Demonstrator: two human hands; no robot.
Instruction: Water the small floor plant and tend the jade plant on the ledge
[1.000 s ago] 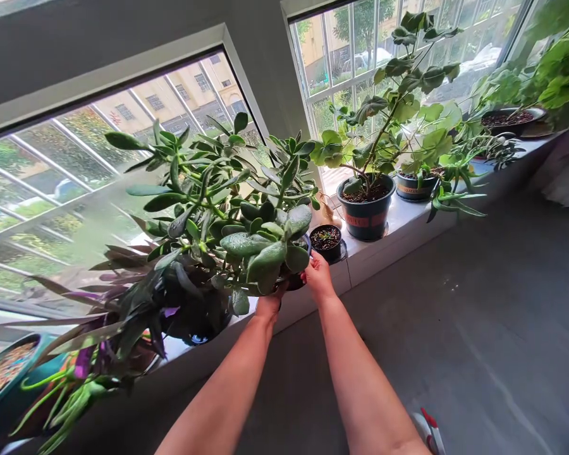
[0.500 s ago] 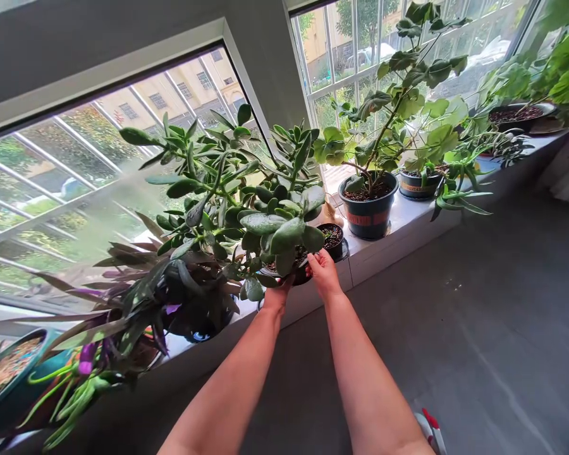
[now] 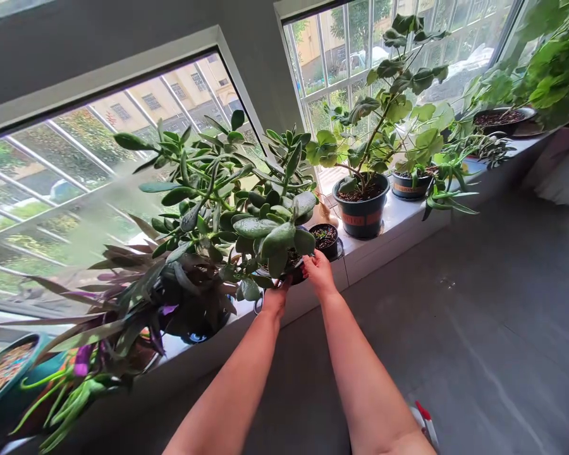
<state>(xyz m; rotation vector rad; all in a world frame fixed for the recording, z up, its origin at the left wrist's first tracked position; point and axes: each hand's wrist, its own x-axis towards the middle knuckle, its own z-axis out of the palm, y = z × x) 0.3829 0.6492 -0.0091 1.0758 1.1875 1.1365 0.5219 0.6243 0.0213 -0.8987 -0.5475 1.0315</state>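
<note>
A jade plant (image 3: 279,239) with thick, glossy green leaves grows in a dark flowerpot (image 3: 298,274) on the window ledge. My left hand (image 3: 275,299) is closed on the pot's near left side, its fingertips partly hidden beneath the leaves. At the pot's right rim, my right hand (image 3: 318,272) is closed, thumb and fingers pinching the edge. Leaves cover much of the pot and its soil. Just right of it stands a small black pot (image 3: 324,240) with soil and tiny green sprouts.
Along the white ledge (image 3: 360,256) to the right are a geranium-like plant in a dark pot (image 3: 363,208) and a smaller pot (image 3: 411,186). Purple-leaved plants (image 3: 137,303) crowd the left, beside a green planter (image 3: 28,373). Barred windows (image 3: 57,170) rise behind; grey floor (image 3: 455,328) lies below.
The view has shifted slightly, so the ledge and plants sit a little farther left. Both hands keep their places on the jade plant's pot, with no clear movement of it.
</note>
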